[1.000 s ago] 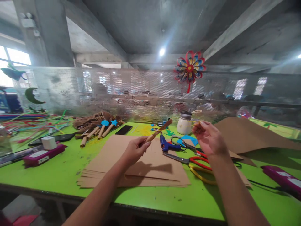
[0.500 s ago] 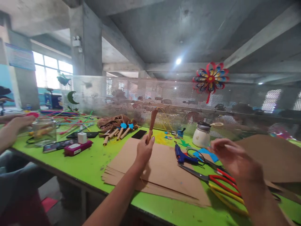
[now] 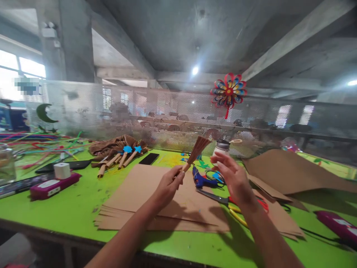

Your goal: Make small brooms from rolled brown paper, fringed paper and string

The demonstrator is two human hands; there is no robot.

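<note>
Left hand (image 3: pixel 169 188) is clamped on the rolled tan handle of a brown pleated-paper brush shape (image 3: pixel 196 150), held above a stack of flat brown paper sheets (image 3: pixel 136 201), its flared end tilted up and rightward. Right hand (image 3: pixel 232 176) is raised with fingers apart and slightly bent; whether a fine strand lies between them cannot be told. Steel scissors with red and yellow handles (image 3: pixel 213 196) lie partly hidden by the right arm. A blue plastic glue gun (image 3: pixel 198 179) rests just beside them on the bright green table (image 3: pixel 69 219).
</note>
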